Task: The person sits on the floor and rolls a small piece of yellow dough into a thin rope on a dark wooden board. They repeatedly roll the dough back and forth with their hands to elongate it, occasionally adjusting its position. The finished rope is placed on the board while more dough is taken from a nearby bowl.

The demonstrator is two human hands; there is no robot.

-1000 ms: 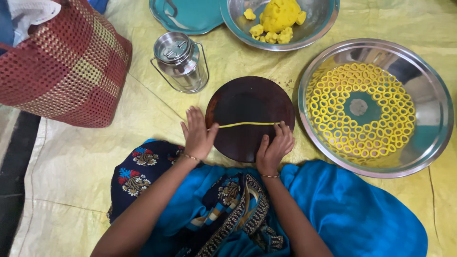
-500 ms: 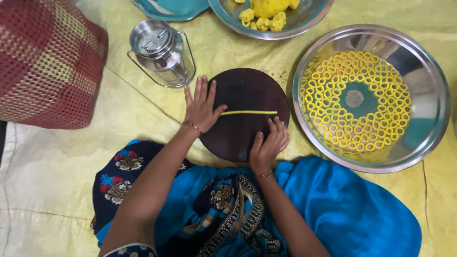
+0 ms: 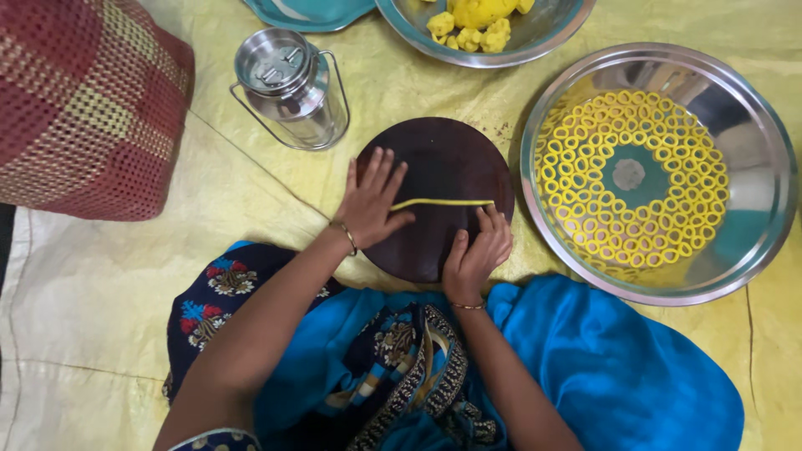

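Nearest, along the bottom of the frame: bright blue cloth with a dark patterned border [image 3: 401, 367] draped over the lap, both forearms rising out of it toward the centre. Just above, at centre frame, a round dark wooden board [image 3: 443, 154] lying flat on the yellow sheet [image 3: 125, 292]. On the board, a thin yellow dough strand [image 3: 443, 202] — long axis running left to right across the picture, almost level. Left hand [image 3: 372, 200] spread open and flat, palm down, fingers fanned toward the top of the frame, thumb side meeting the strand's left end. Right hand [image 3: 474, 250] loosely curled, not gripping anything, fingertips pressed down at the strand's right end from below. Strand therefore stretched between the two hands, each equally close to its own end; middle stretch bare and untouched. Farther right, a wide steel tray [image 3: 752, 242] filled with small yellow dough rings laid in concentric circles around an open middle. Upper left of the board, a lidded steel can with a wire handle [image 3: 288, 83]. Far left, a red and yellow checked bag [image 3: 79, 108]. Along the top edge, a steel bowl [image 3: 501, 46] holding lumps of yellow dough [image 3: 476, 17] — and beside it a teal plate [image 3: 309, 10], mostly cut off.
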